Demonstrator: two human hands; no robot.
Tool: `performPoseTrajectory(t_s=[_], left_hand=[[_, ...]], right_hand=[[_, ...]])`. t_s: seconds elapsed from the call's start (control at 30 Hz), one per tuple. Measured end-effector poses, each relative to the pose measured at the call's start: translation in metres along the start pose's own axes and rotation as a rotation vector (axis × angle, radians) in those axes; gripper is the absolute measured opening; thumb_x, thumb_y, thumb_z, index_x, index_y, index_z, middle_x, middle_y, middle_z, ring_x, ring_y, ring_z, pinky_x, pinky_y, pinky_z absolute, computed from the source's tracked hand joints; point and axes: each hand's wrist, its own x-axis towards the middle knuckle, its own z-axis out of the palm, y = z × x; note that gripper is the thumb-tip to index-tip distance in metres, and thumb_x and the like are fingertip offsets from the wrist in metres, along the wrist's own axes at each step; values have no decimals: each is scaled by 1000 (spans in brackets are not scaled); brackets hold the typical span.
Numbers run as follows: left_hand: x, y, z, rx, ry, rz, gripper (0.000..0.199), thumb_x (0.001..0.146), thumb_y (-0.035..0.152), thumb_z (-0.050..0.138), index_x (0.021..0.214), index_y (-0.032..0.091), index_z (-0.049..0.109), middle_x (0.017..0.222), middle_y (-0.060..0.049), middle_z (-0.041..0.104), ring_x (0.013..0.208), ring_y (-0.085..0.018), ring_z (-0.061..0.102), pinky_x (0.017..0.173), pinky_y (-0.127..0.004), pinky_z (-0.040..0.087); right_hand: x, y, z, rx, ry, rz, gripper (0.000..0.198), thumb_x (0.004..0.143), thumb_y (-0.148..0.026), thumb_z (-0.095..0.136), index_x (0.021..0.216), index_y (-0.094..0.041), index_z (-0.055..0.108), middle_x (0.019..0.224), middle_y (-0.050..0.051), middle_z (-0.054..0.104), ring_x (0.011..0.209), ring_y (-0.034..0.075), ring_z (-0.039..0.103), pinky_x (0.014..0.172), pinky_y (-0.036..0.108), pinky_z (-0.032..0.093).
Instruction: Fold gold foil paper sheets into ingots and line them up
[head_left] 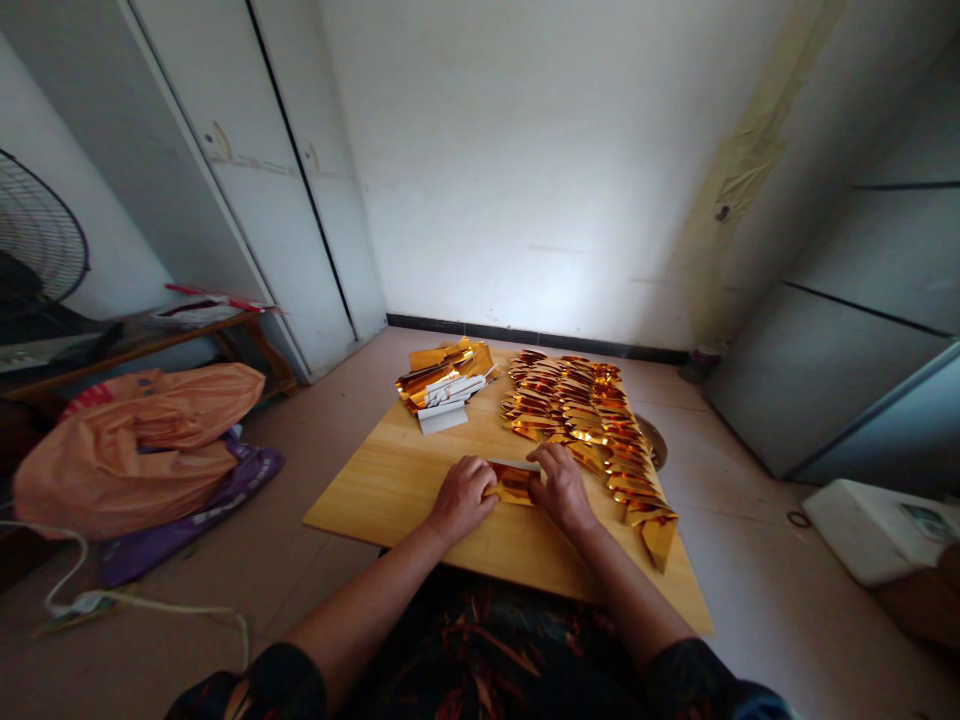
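A sheet of gold foil paper [516, 484] lies between my hands near the front of the wooden table [390, 490]. My left hand [466, 497] is closed on its left end, fingertips pressed together. At the right end, my right hand [559, 487] grips the sheet with bent fingers and thumb. A pale strip shows along the paper's far edge. Beyond my right hand lie rows of folded gold paper pieces [570, 400], overlapping one another. Past my left hand sits a loose pile of gold sheets [450, 365] with white-backed paper [444, 416] on its near side.
A round object [654, 440] is partly hidden behind the table's right edge. On the floor at left are an orange cloth or bag [135, 450], a purple bag [195, 515] and a cable [180, 607]. A white box [877, 530] stands at right.
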Motion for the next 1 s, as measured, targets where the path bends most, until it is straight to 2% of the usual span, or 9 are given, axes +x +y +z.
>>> performPoseTrajectory(t_s=[0.13, 0.3, 0.47, 0.6, 0.67, 0.77, 0.83, 1.0], left_hand=[[0, -1, 3, 2, 42, -32, 22, 71, 16, 62, 91, 19, 54, 92, -5, 57, 91, -22, 52, 81, -35, 45], [0, -4, 5, -24, 78, -16, 58, 70, 16, 65, 123, 22, 45, 117, -8, 53, 111, -26, 48, 94, -41, 43], [2, -4, 3, -9, 28, -31, 62, 70, 19, 67, 128, 25, 44, 121, -8, 53, 112, -26, 48, 95, -42, 41], [2, 0, -1, 21, 56, -26, 70, 69, 16, 67, 133, 25, 41, 129, -8, 51, 117, -26, 45, 97, -42, 36], [2, 2, -3, 37, 54, -21, 64, 69, 16, 68, 129, 24, 46, 126, -8, 53, 115, -25, 46, 95, -41, 35], [2, 2, -4, 54, 7, 2, 37, 71, 18, 67, 106, 24, 61, 110, -4, 61, 105, -23, 50, 89, -40, 35], [2, 1, -4, 62, -21, 19, 23, 72, 18, 66, 95, 24, 65, 101, -3, 63, 100, -22, 51, 86, -39, 34], [1, 0, -3, 74, -77, 48, 22, 72, 14, 64, 92, 24, 66, 94, -2, 67, 96, -22, 52, 81, -38, 32]], right_hand=[[-2, 2, -3, -29, -44, -61, 21, 77, -8, 51, 87, -19, 65, 97, 7, 62, 92, 20, 51, 83, 30, 38], [-4, 7, 0, -33, -138, -21, 18, 75, -9, 54, 85, -19, 66, 83, 4, 64, 82, 17, 54, 77, 26, 37], [-6, 9, 3, -26, -267, 66, 13, 76, -16, 59, 86, -20, 67, 83, 3, 65, 79, 16, 55, 71, 24, 37], [-6, 13, 3, 3, -289, 63, 7, 76, -19, 62, 81, -19, 67, 83, 2, 65, 76, 14, 56, 68, 22, 36], [-5, 13, 3, -12, -297, 56, 6, 76, -17, 62, 80, -19, 67, 84, 2, 66, 76, 14, 56, 68, 22, 36], [-6, 12, 0, -58, -327, 29, 11, 76, -14, 60, 83, -18, 67, 85, 4, 66, 80, 16, 57, 71, 23, 36], [-8, 9, -2, -83, -339, -11, 16, 76, -11, 59, 86, -19, 68, 87, 4, 66, 84, 17, 57, 73, 24, 36], [-18, 8, -3, -154, -298, -119, 21, 80, -7, 52, 89, -20, 67, 90, 4, 64, 89, 18, 53, 74, 27, 33]])
